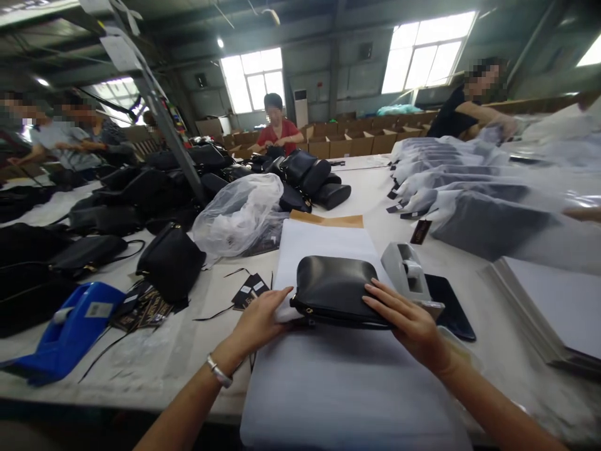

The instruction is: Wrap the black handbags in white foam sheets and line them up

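A black handbag [335,285] with gold-coloured metal fittings lies on a stack of white paper sheets [323,241] in front of me. My right hand [406,316] rests on the bag's right end, fingers stretched out flat over its surface. At the bag's left end is my left hand [263,316], its thumb and forefinger spread apart. Some of its fingers are hidden at the bag's lower edge. Black hang tags [250,290] with cords lie just left of the paper. To the right of the bag stands a grey tape dispenser [407,269].
A blue tape dispenser [77,329] and loose tags [145,307] lie at left, near piled black bags [173,260]. Clear plastic [239,213] bunches behind the paper. At right are wrapped bags [493,222], a dark tablet-like slab [451,307] and a sheet stack [558,300]. Several people work beyond.
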`<action>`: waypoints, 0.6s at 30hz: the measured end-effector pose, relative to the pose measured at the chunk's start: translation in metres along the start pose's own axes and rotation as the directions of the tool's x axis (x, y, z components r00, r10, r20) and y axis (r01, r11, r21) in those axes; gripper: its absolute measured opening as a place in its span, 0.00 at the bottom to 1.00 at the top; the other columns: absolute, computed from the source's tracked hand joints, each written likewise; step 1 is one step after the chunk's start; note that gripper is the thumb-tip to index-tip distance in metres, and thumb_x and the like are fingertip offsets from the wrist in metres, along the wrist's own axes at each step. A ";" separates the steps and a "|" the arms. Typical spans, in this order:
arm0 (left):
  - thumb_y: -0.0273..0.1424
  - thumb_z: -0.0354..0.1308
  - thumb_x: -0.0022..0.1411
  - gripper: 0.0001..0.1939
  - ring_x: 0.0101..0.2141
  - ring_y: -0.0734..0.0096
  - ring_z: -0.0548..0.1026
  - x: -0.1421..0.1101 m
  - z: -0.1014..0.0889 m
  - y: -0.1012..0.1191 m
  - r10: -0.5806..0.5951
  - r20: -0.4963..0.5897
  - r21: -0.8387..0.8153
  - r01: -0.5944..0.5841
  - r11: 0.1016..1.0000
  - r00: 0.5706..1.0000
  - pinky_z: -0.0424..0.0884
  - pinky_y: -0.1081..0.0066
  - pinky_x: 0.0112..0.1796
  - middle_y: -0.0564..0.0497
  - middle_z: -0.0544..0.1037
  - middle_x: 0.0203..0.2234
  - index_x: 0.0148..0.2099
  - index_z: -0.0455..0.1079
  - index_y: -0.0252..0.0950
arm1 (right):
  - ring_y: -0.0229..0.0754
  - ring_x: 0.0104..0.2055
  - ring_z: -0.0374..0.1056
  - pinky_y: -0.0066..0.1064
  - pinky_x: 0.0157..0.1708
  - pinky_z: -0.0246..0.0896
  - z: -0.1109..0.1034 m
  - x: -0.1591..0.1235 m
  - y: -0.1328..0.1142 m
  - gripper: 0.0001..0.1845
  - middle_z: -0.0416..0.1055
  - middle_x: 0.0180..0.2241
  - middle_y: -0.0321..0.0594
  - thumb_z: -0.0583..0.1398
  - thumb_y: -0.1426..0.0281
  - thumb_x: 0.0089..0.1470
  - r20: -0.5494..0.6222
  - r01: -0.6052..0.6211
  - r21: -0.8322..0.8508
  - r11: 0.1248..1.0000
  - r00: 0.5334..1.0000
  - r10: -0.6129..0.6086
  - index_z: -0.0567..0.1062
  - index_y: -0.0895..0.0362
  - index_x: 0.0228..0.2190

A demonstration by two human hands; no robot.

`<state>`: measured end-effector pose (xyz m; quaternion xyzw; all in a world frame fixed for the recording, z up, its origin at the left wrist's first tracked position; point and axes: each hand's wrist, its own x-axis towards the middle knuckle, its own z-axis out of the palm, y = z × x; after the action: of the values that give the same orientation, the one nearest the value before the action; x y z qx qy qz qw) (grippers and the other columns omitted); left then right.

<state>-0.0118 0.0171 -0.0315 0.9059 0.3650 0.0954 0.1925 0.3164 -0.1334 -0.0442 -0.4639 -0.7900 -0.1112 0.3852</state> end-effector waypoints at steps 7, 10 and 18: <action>0.36 0.64 0.57 0.30 0.46 0.56 0.77 0.011 0.024 0.016 -0.112 -0.014 0.101 0.112 0.989 0.994 0.70 0.65 0.44 0.48 0.80 0.44 0.62 0.64 0.46 | 0.48 0.65 0.57 0.44 0.63 0.60 0.003 -0.003 -0.001 0.33 0.64 0.62 0.41 0.48 0.85 0.61 -0.036 -0.035 0.004 0.999 0.999 0.036 0.64 0.50 0.62; 0.38 0.67 0.54 0.28 0.44 0.57 0.77 0.011 0.020 0.016 -0.110 0.000 0.119 0.109 0.987 0.994 0.70 0.67 0.42 0.50 0.80 0.44 0.57 0.69 0.48 | 0.48 0.65 0.57 0.44 0.63 0.60 0.006 -0.004 -0.001 0.33 0.64 0.62 0.40 0.48 0.85 0.61 -0.057 -0.038 0.009 0.999 0.998 0.039 0.64 0.50 0.62; 0.17 0.45 0.64 0.26 0.45 0.58 0.74 -0.005 -0.018 0.010 0.010 -0.128 0.521 0.059 0.852 0.992 0.66 0.58 0.49 0.44 0.78 0.43 0.61 0.66 0.38 | 0.48 0.67 0.52 0.46 0.64 0.57 0.016 -0.011 0.002 0.28 0.64 0.62 0.39 0.48 0.80 0.65 0.034 0.046 -0.015 0.999 0.998 -0.046 0.64 0.49 0.62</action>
<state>-0.0146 0.0120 -0.0106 0.9114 0.4003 0.0471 -0.0833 0.3129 -0.1303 -0.0632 -0.4504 -0.8058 -0.1184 0.3658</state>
